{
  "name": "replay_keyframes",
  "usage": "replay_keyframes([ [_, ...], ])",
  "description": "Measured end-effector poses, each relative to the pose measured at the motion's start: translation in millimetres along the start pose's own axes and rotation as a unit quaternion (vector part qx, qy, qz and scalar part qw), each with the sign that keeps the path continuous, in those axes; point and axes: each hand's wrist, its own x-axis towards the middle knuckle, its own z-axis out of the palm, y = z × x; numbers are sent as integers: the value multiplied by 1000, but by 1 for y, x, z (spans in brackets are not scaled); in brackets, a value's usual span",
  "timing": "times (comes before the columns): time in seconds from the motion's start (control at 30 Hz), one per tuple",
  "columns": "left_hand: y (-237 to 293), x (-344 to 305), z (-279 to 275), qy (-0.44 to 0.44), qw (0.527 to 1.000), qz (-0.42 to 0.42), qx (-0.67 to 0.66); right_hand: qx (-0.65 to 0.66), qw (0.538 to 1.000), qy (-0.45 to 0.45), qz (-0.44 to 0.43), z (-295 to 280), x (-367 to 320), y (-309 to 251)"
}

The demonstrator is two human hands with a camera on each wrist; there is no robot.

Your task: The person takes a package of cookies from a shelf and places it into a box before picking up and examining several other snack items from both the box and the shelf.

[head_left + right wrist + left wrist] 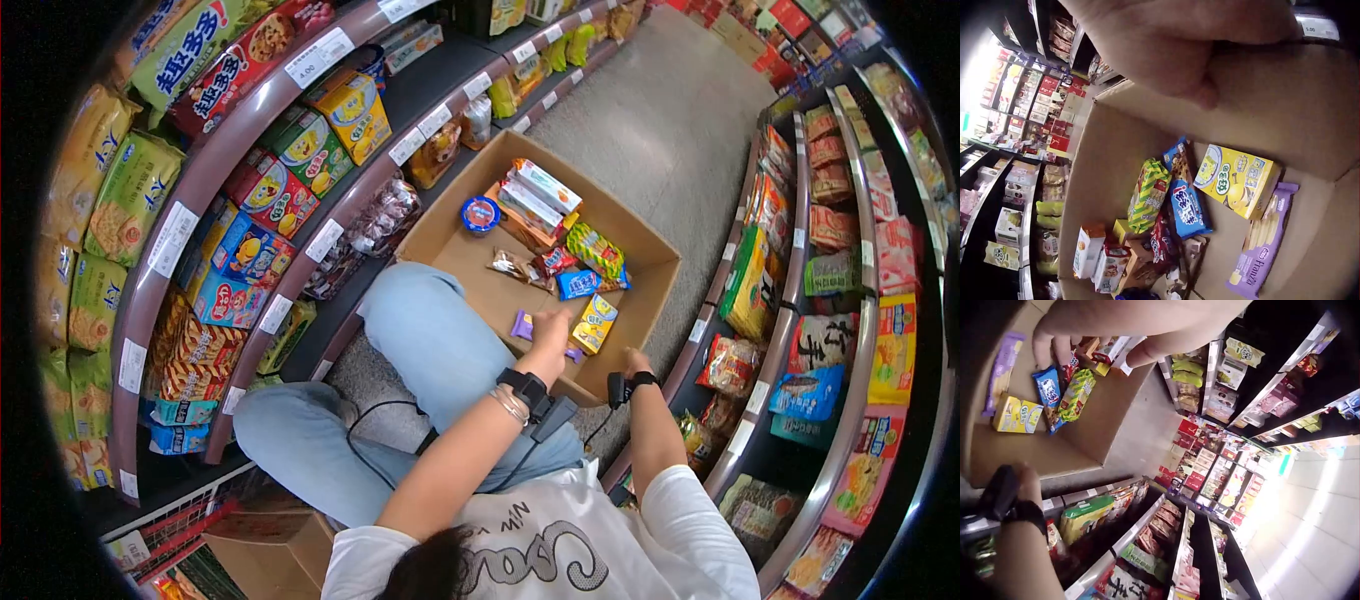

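My left hand [548,338] hovers over the near side of a large cardboard box [645,290], its fingers [1063,350] loosely bent with nothing in them. Close by it lie a purple biscuit packet [1263,244] and a yellow snack box [595,324]. The right hand [1179,44] grips the box's wall near a corner, thumb showing on the inner side; its other fingers are mostly hidden. Inside the box are also a blue cookie packet [1188,206], a green-yellow snack bag [1149,195], a red packet [553,262], a blue-lidded round tub [480,214] and white-orange cartons [540,190].
Curved shelves of packaged snacks rise on the left [180,230] and right [780,350]. Grey aisle floor [640,120] stretches beyond the box. My bent leg in jeans [430,320] is against the box's near left. Another cardboard box [265,545] stands at the lower left.
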Motion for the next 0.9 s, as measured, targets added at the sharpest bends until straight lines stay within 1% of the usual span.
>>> replay_keyframes([
  [0.03, 4, -8, 11, 34, 998, 23, -44, 9, 1000, -18, -1, -2, -6, -8],
  [0.07, 9, -16, 14, -6, 999, -19, -36, 6, 1000, -19, 1, -2, -13, -15],
  [0.13, 4, -3, 17, -70, 997, -20, -33, 0, 1000, -21, 2, -3, -15, -24],
  [0.17, 3, 1, 21, -62, 998, -18, -6, 13, 1000, -10, -5, -2, -13, -23],
  [0.2, 5, 1, 29, -41, 998, -8, -42, 26, 1000, 1, -14, -3, -1, -20],
  [0.23, 6, 1, 36, -20, 997, 1, -78, 2, 1000, 3, -18, -3, -12, -29],
  [0.27, 10, 0, 40, 2, 993, 11, -115, -9, 999, -32, -35, -14, 52, -3],
  [0.3, 17, -3, 38, -50, 994, 17, -95, -53, 998, -26, -26, -14, 35, -18],
  [0.33, 25, -7, 40, -46, 994, 27, -97, -97, 995, -19, -18, -15, 21, -30],
  [0.37, 32, -14, 43, -41, 993, 36, -100, -72, 997, -18, -30, -11, 25, -35],
  [0.4, 37, -17, 46, -37, 993, 44, -103, -48, 998, -16, -41, -14, 46, -27],
  [0.43, 40, -17, 46, -74, 993, 32, -89, -22, 998, -16, -51, -16, 66, -18],
  [0.5, 45, -16, 51, -73, 990, 38, -116, -14, 998, -61, -28, -22, 106, -9],
  [0.57, 38, -2, 55, -87, 987, 41, -129, -9, 994, -106, -14, -23, 113, -13],
  [0.67, 49, -8, 52, -95, 986, 51, -128, -30, 993, -104, -38, -22, 93, -35],
  [0.7, 51, -11, 51, -108, 984, 54, -131, -75, 993, -82, -31, -22, 62, -54],
  [0.77, 55, -21, 46, -132, 979, 58, -148, -88, 988, -127, -24, -33, 106, -58],
  [0.8, 55, -24, 44, -142, 976, 59, -156, -96, 984, -150, -18, -32, 112, -64],
  [0.83, 56, -26, 42, -166, 972, 69, -151, -90, 983, -157, -33, -29, 118, -69],
  [0.9, 57, -32, 42, -164, 971, 87, -153, -72, 981, -170, -56, -28, 118, -70],
])
